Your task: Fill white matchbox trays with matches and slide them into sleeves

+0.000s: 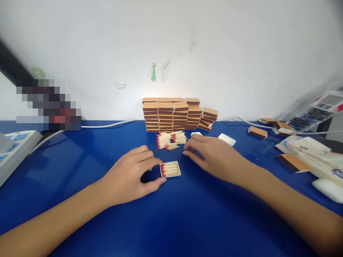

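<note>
So here's where we were: our left hand (131,176) sat just left of frame centre, thumb and forefinger pinched on the left end of the match tray (170,169). The tray lay flat on the blue table (171,221), open side up and full of red-tipped matches. Our right hand (211,155) was right of centre, palm down, fingers (190,153) stretched toward the loose matches (171,140) heaped just above the tray. Honestly, we couldn't tell if those fingers had a match or two under them or nothing at all. The tips were blurry and hid whatever was there.

Stuff that could've gone wrong, as we saw it:

- The hold on the tray was at one end only, so a nudge from the right hand could've spun or tipped it and dumped the matches.
- The tray looked packed, so squeezing its thin walls could've popped sticks out.
- The loose heap sat right at the foot of the matchbox stack (177,115) in the upper middle. The stack's right-hand column was leaning, so a careless sweep could've brought boxes down.
- The empty white trays (227,139) just beyond the right hand were easy to knock away with a wrist.
</note>
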Tool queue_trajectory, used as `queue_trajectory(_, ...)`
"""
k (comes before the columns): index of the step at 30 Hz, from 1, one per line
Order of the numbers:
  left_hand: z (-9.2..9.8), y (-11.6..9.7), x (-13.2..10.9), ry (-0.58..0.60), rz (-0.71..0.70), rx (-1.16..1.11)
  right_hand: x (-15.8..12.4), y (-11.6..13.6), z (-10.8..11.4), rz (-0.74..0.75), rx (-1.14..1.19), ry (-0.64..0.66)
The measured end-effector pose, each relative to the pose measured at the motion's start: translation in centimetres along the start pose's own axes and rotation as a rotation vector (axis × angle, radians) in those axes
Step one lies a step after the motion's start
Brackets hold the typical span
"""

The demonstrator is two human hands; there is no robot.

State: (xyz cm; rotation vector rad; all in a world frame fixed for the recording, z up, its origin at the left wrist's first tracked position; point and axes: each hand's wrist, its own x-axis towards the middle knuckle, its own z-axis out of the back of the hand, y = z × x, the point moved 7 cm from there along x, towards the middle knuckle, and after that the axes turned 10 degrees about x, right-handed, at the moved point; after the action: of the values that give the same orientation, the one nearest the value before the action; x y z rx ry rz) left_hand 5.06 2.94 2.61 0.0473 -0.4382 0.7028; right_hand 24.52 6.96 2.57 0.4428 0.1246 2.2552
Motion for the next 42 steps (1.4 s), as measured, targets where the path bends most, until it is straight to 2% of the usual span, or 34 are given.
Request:
queue_trajectory(3, 0.5, 0.0, -0.1, -0.059, 0.018, -0.019, -0.1, -2.5, 2.6, -0.045, -0.136, -0.087)
queue_trajectory(5, 0.3, -0.1, -0.1, -0.039, 0.026, -0.033, -0.2, -3.8, 4.0, -0.084, -0.196, -0.127)
queue_trajectory(8, 0.1, 0.0, -0.1, 0.001, 0.059, -0.051, -0.2, -5.0, 4.5, -0.147, -0.212, -0.104)
queue_trajectory(12, 0.1, 0.0, -0.1, 0.012, 0.079, -0.061, 0.1, -4.7, 3.7, -0.148, -0.145, -0.097)
queue_trajectory(15, -0.2, -0.1, -0.1, 0.037, 0.077, -0.058, 0.3, -3.2, 2.4, -0.076, -0.011, -0.124)
queue_trajectory(19, -0.7, -0.1, -0.2, 0.067, 0.065, -0.044, 0.6, -1.2, -0.1, 0.017, 0.121, -0.084)
queue_trajectory(24, -1.1, 0.2, -0.4, 0.072, 0.049, -0.007, 0.8, -0.6, -1.8, 0.083, 0.175, -0.079)
queue_trajectory(30, -1.1, 0.3, -0.3, 0.08, 0.063, 0.013, 0.8, -1.1, -2.3, 0.1, 0.21, -0.107)
queue_trajectory(37, -1.1, 0.3, -0.3, 0.078, 0.064, 0.021, 1.2, -1.2, -2.5, 0.017, 0.238, -0.028)
queue_trajectory(42, -0.9, 0.6, -0.5, 0.041, 0.094, 0.052, 0.7, 0.0, -1.4, 0.009, 0.174, -0.066)
